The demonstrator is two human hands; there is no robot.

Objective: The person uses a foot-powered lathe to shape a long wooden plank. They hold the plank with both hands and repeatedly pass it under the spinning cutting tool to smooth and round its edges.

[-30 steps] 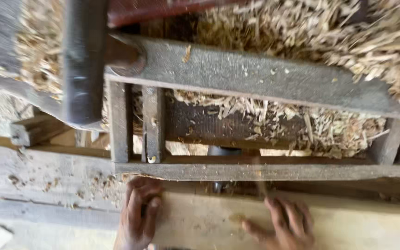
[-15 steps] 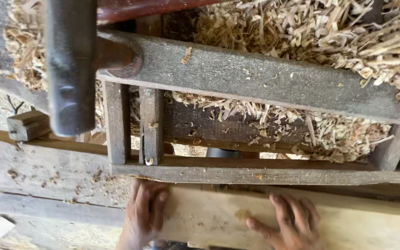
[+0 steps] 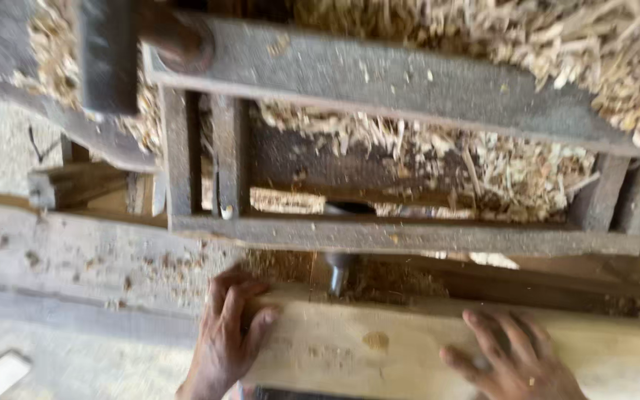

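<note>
Two hands are counted, the left hand (image 3: 230,335) and right hand (image 3: 514,357); one pale plank (image 3: 364,348) under the fingers, one drill bit (image 3: 337,268) beyond the fingertips.

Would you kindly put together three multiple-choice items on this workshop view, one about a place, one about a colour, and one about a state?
1. Where does the left hand rest?
A. on the near-left end of the pale plank
B. on the dark handle up top
C. in the shavings

2. What colour is the plank next to the machine frame?
A. darker than the frame
B. pale yellow against grey-brown
C. bright red

3. How does the right hand lie?
A. clenched in a fist
B. flat, fingers spread on the plank
C. lifted clear of the plank

Answers: 1 A, the fingers curl over the plank's left end just left of the drill bit. 2 B, the plank is fresh light wood and the frame is dusty and dark. 3 B, the open fingers lie on the plank's top face.
</note>
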